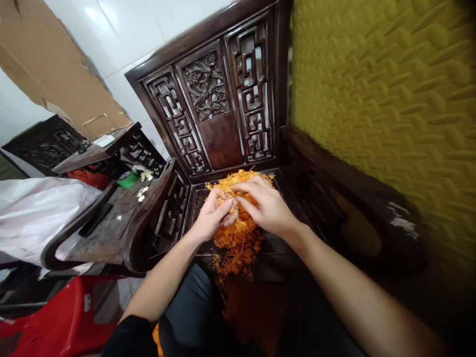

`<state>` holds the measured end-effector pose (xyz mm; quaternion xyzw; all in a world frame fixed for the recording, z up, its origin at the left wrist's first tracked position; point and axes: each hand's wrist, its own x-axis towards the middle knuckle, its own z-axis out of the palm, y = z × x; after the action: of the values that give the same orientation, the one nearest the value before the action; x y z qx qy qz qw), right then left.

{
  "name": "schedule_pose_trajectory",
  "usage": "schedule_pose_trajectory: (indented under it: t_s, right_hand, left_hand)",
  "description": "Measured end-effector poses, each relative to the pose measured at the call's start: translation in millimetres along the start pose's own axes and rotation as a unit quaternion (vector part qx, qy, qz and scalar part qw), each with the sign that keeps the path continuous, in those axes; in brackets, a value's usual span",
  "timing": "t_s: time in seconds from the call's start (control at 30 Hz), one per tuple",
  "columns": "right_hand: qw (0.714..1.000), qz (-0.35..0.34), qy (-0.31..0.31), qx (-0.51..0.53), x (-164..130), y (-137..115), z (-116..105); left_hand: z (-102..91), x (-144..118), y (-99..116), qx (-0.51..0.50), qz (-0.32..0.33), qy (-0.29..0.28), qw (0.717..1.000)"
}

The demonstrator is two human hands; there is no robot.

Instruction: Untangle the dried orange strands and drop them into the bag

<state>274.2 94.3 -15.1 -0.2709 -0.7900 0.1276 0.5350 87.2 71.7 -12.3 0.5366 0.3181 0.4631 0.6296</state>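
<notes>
A heap of orange flower garlands (238,238) lies on the seat of a dark carved wooden chair (219,99) and spills over its front edge. My left hand (212,213) pinches a small piece of the orange strands between thumb and fingers. My right hand (266,203) meets it from the right, fingertips closed on the same strands. Both hands touch each other above the middle of the heap.
A second dark wooden armchair (111,223) stands at the left with small white flowers (143,191) on its seat. A white sack (33,213) and a red plastic object (63,317) lie lower left. A yellow textured panel (383,99) fills the right side.
</notes>
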Motion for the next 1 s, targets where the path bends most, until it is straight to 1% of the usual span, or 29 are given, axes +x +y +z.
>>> schedule_pose_trajectory:
  t_s: [0.1,0.2,0.23,0.27,0.33,0.4,0.43,0.47,0.5,0.53,0.6,0.7,0.8,0.83,0.87,0.9,0.93,0.97,1.0]
  right_hand:
    - [0.997,-0.04,-0.024,-0.062,1.5,3.6,-1.1]
    - [0.985,-0.088,-0.062,-0.133,5.4,12.4,-5.2]
    - [0.983,-0.092,-0.065,-0.148,6.7,17.8,-8.5]
    - [0.982,-0.086,-0.056,-0.159,7.6,24.6,-13.1]
    - [0.983,-0.047,0.005,-0.176,8.1,40.0,-25.5]
    - [0.978,0.021,0.104,-0.179,6.3,52.2,-37.8]
    - [0.975,0.046,0.134,-0.172,4.9,55.0,-41.9]
    - [0.976,0.059,0.139,-0.156,3.4,55.1,-43.6]
    - [0.98,0.061,0.127,-0.137,2.1,52.6,-42.7]
    - [0.987,0.052,0.103,-0.115,0.9,48.2,-39.5]
    - [0.996,0.019,0.043,-0.074,-0.7,37.0,-28.7]
    - [0.998,-0.024,-0.029,-0.043,-2.2,24.5,-11.7]
    - [0.996,-0.045,-0.074,-0.03,-4.3,20.1,-1.4]
    - [0.995,-0.05,-0.081,-0.026,-5.1,19.2,0.8]
    - [0.994,-0.055,-0.087,-0.022,-5.9,18.2,2.7]
    - [0.994,-0.06,-0.093,-0.018,-6.6,16.9,4.5]
    - [0.993,-0.067,-0.098,-0.012,-7.2,15.3,6.3]
    - [0.992,-0.074,-0.102,-0.005,-7.6,13.5,8.0]
    - [0.991,-0.081,-0.106,0.003,-7.9,11.4,9.7]
  left_hand:
    - [1.7,-1.8,5.6,0.0,-0.031,0.014,0.999]
    - [3.4,-4.1,10.6,0.022,-0.05,0.031,0.998]
    - [3.8,-6.1,12.7,0.028,-0.052,0.036,0.998]
    - [4.1,-8.8,14.7,0.033,-0.054,0.036,0.997]
    - [3.8,-15.8,18.1,0.028,-0.048,0.027,0.998]
    - [2.1,-21.3,19.2,0.01,-0.026,0.009,1.0]
    - [0.6,-22.2,18.8,-0.001,-0.016,-0.001,1.0]
    - [-1.3,-21.7,18.1,-0.01,-0.01,-0.009,1.0]
    - [-3.4,-19.9,17.4,-0.017,-0.01,-0.013,1.0]
    - [-5.7,-17.1,17.4,-0.023,-0.015,-0.012,1.0]
    - [-10.7,-11.4,20.5,-0.04,-0.026,0.009,0.999]
    - [-18.4,-7.9,33.0,-0.087,-0.033,0.056,0.994]
    - [-22.9,-9.5,44.3,-0.109,-0.067,0.077,0.989]
    - [-23.1,-10.0,45.2,-0.092,-0.079,0.087,0.989]
    - [-22.4,-10.2,44.4,-0.052,-0.081,0.104,0.99]
    - [-21.1,-10.1,41.9,0.013,-0.069,0.126,0.99]
    - [-19.2,-10.0,38.1,0.098,-0.043,0.148,0.983]
    - [-17.0,-10.0,33.4,0.192,-0.012,0.161,0.968]
    - [-14.8,-10.2,28.6,0.282,0.017,0.162,0.946]
